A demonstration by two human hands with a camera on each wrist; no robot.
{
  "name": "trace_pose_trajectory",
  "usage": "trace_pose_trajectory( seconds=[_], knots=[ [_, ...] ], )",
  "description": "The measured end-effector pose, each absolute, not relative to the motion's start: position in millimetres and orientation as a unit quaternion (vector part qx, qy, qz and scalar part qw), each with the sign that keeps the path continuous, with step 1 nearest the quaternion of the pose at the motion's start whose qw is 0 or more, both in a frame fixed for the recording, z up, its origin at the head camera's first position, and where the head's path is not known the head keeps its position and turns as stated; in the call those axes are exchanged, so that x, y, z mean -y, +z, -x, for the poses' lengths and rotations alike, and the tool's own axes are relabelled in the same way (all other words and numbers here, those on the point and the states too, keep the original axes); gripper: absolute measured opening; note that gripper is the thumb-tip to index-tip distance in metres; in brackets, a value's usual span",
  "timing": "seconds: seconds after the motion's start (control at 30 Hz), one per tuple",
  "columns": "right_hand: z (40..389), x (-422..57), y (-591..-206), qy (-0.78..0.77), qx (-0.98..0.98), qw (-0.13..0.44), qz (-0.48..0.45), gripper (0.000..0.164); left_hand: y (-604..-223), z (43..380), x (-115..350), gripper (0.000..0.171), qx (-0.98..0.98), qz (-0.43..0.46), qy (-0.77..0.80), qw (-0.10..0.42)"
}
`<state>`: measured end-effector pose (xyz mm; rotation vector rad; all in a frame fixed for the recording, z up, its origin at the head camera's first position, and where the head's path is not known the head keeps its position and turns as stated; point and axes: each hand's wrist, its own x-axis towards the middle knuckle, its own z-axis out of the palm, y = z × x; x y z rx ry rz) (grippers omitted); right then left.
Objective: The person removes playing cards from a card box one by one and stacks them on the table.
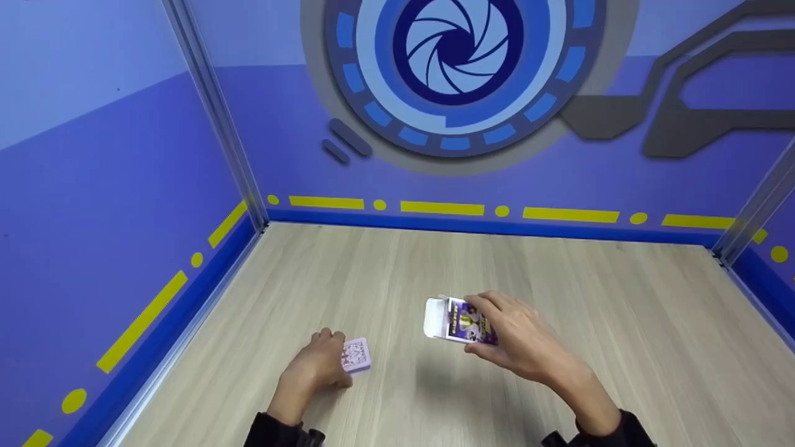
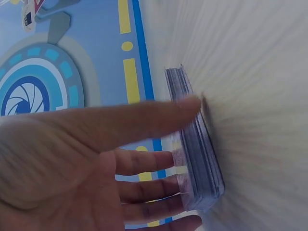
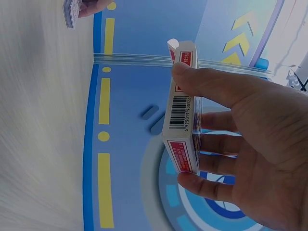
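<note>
A deck of playing cards (image 1: 356, 354) with a pale purple patterned back lies on the wooden table. My left hand (image 1: 314, 362) grips it from the left, and in the left wrist view the thumb crosses the side of the stacked cards (image 2: 204, 166) with the fingers beyond. Above the table, my right hand (image 1: 522, 340) holds a small card box (image 1: 463, 321) between thumb and fingers. Its white end flap (image 1: 435, 318) hangs open toward the left. The right wrist view shows a barcode on the box's narrow side (image 3: 179, 113). Whether anything is inside the box cannot be seen.
The light wooden table (image 1: 397, 267) meets a blue back wall (image 1: 261, 143) with yellow marks along its foot. A blue side wall (image 1: 124, 217) bounds the left, and another the right. Metal corner posts (image 1: 214, 112) join the walls.
</note>
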<state>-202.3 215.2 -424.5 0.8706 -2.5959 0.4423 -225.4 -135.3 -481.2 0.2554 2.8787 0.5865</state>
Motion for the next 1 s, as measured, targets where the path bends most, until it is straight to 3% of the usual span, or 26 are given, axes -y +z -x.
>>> trace_pose_trajectory(
  seconds=[0.1,0.2,0.43,0.53,0.63,0.77,1.0],
  knots=[
    [202,-215,-424,0.159,0.922,0.179,-0.306,0.07,-476,225,136,0.087,-0.971,-0.076,0.205,0.099],
    [202,-215,-424,0.161,0.923,0.174,-0.303,0.07,-469,223,136,0.086,-0.972,-0.082,0.214,0.052],
    [203,-213,-424,0.163,0.922,0.172,-0.306,0.073,-451,217,106,0.03,-0.928,-0.164,0.271,-0.197],
    [203,-212,-426,0.161,0.92,0.179,-0.309,0.073,-446,210,83,0.013,-0.889,-0.198,0.328,-0.251],
    [203,-211,-428,0.16,0.918,0.185,-0.313,0.074,-446,200,62,0.008,-0.855,-0.229,0.396,-0.242],
    [202,-207,-430,0.161,0.916,0.187,-0.318,0.075,-451,192,45,0.011,-0.824,-0.254,0.47,-0.187],
    [200,-196,-432,0.158,0.911,0.182,-0.334,0.075,-460,189,35,0.018,-0.795,-0.244,0.533,-0.154]
  ],
)
